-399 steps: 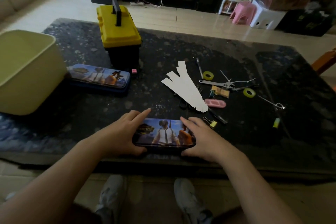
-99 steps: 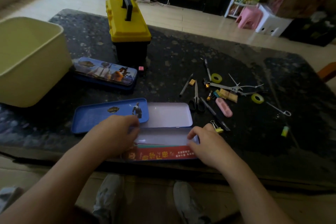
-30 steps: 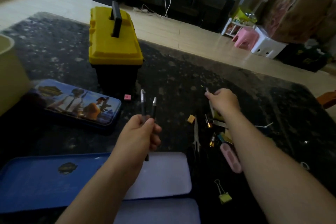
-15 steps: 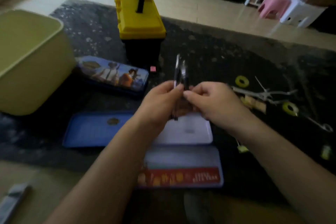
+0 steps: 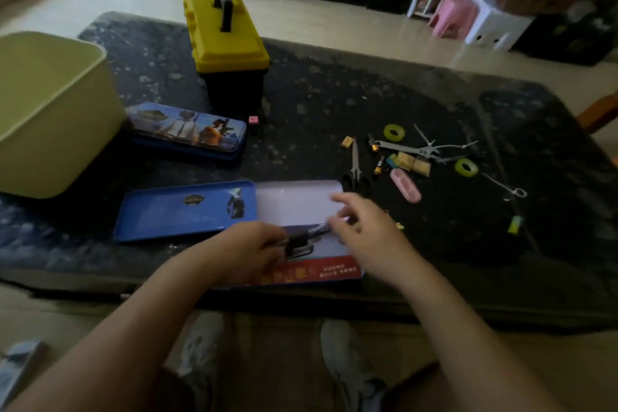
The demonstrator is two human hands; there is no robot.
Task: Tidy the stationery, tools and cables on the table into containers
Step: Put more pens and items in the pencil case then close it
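Pens (image 5: 301, 239), clamped in left hand (image 5: 247, 251) fingers, are being laid in the open case (image 5: 321, 273) at the near bench (image 5: 334, 94) edge; right hand (image 5: 368, 237) fingers are too blurred to tell; scissors (image 5: 355, 164), wrench (image 5: 404, 147) and tape (image 5: 394, 132) are left at right.

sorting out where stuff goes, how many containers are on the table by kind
pencil tins: 2, a closed pencil tin and an open pencil tin
toolbox: 1
bin: 1
total: 4
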